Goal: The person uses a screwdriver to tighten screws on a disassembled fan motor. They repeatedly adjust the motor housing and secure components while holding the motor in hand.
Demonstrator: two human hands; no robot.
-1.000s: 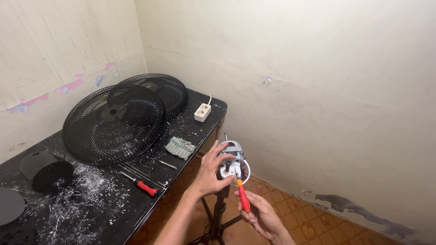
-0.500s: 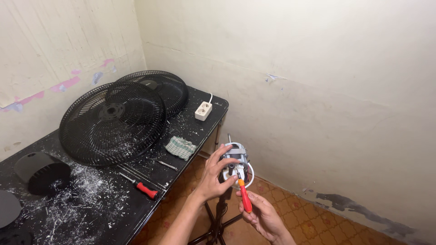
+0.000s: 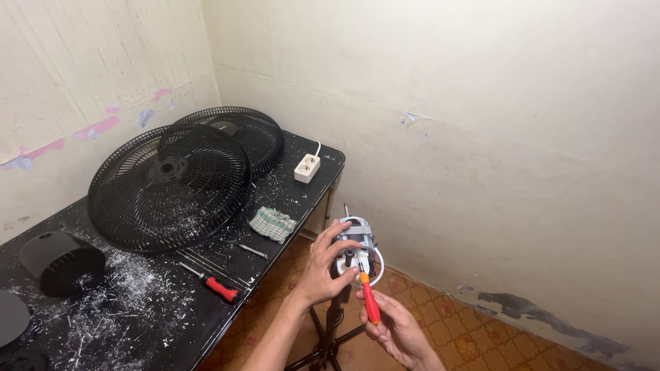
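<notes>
My left hand [image 3: 324, 264] grips a grey fan motor [image 3: 355, 235] that sits on top of a black stand [image 3: 333, 328], off the table's right edge. A thin shaft sticks up from the motor. My right hand [image 3: 397, 328] holds a screwdriver with a red and orange handle [image 3: 369, 298], its tip pressed against the front of the motor. White wires loop around the motor's lower side.
A black table [image 3: 172, 309] dusted with white debris carries two black fan grilles [image 3: 170, 184], a second red-handled screwdriver [image 3: 214, 284], a checked cloth [image 3: 272, 223], a white power strip [image 3: 307, 167], a black motor cover [image 3: 60, 260] and loose screws. Walls stand close behind and right; tiled floor below.
Both hands and the motor stay together with the screwdriver still on the motor. The view has shifted slightly, so the table appears a little further left.
</notes>
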